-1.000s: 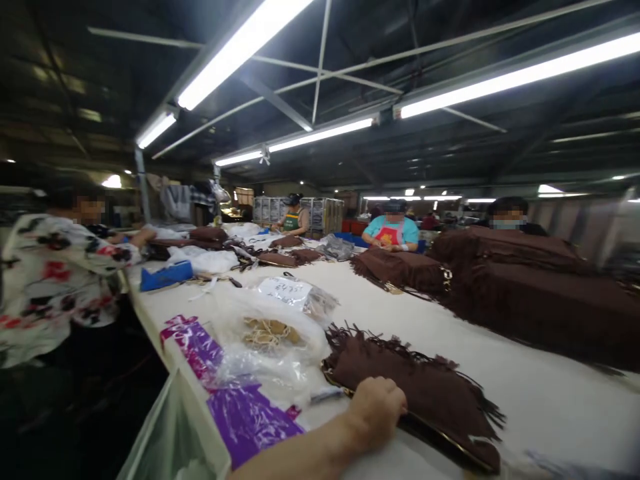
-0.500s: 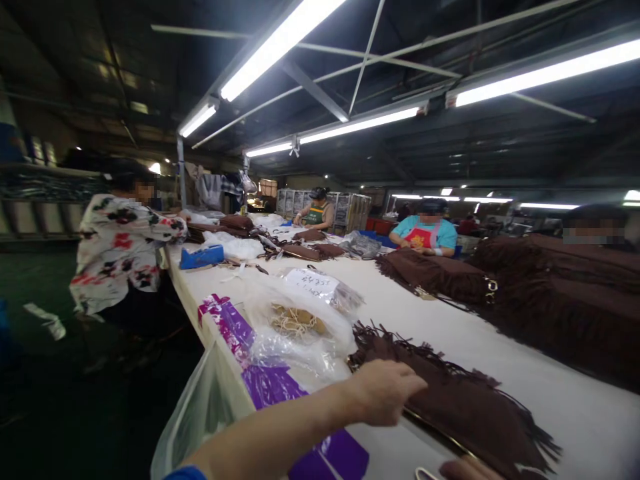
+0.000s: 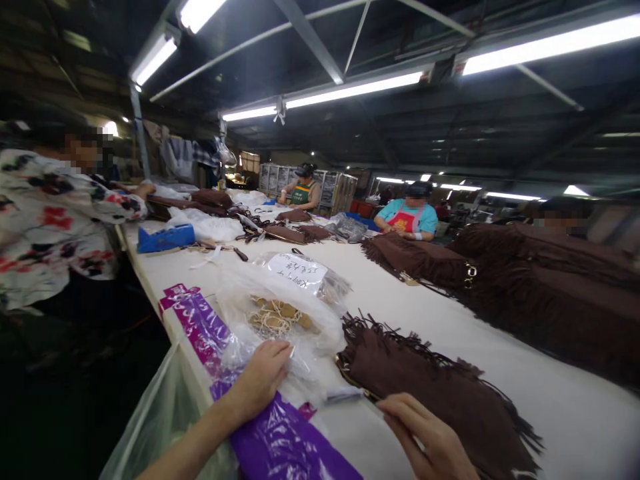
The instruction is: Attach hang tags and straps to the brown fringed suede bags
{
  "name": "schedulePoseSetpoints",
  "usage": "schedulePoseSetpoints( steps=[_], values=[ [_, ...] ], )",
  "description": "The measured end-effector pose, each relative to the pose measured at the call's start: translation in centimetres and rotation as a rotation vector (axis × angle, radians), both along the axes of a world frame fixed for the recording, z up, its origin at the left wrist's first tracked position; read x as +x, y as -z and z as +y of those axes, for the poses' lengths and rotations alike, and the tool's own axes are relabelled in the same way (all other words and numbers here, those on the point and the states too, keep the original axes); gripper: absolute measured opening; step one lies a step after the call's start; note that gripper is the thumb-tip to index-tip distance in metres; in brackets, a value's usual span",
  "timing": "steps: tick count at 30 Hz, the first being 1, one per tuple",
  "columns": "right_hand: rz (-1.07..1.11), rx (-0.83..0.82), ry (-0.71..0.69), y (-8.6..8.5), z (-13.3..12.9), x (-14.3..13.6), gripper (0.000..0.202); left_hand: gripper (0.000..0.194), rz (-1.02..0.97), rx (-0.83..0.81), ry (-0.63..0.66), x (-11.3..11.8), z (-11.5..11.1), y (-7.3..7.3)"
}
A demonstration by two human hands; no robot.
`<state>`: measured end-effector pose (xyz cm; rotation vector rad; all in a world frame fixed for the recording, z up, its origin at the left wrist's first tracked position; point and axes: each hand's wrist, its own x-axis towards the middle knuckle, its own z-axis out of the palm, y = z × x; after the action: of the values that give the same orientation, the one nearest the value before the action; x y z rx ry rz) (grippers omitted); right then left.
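A brown fringed bag (image 3: pixel 440 380) lies flat on the table, with a gold-coloured strip along its near edge. My right hand (image 3: pixel 425 433) is at that near edge; its fingers are stretched out, with a gap between them and nothing visible in it. A blurred white strip (image 3: pixel 345 393) sits just left of its fingertips. My left hand (image 3: pixel 265 373) rests at the near side of a clear plastic bag (image 3: pixel 325 327), fingers curled down and together; what is under them is hidden. Tan pieces with pale strings (image 3: pixel 280 317) show inside the plastic.
Purple plastic packaging (image 3: pixel 280 440) runs along the left edge of the white table (image 3: pixel 345 257). Beyond are a labelled clear packet (image 3: pixel 305 270), a blue tape dispenser (image 3: pixel 167 238) and stacked brown fringed bags (image 3: pixel 560 293). A clear bag (image 3: pixel 155 420) hangs off the edge. Several people work around the table.
My left hand has moved left, off the brown bag and onto the clear plastic. My right hand has come up into view beside the brown bag. The view has shifted right.
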<state>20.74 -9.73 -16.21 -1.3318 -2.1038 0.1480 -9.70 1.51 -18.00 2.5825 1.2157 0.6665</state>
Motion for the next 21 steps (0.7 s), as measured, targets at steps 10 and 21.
schedulePoseSetpoints(
  steps=[10,21],
  values=[
    [-0.656,0.140,0.154,0.5,8.3,-5.9,0.021,0.045,0.086,-0.061,0.018,0.1,-0.1,-0.7],
    [-0.167,-0.391,0.386,-5.2,1.9,5.0,0.014,0.050,0.139,-0.047,0.012,0.3,0.4,-0.4]
  ],
)
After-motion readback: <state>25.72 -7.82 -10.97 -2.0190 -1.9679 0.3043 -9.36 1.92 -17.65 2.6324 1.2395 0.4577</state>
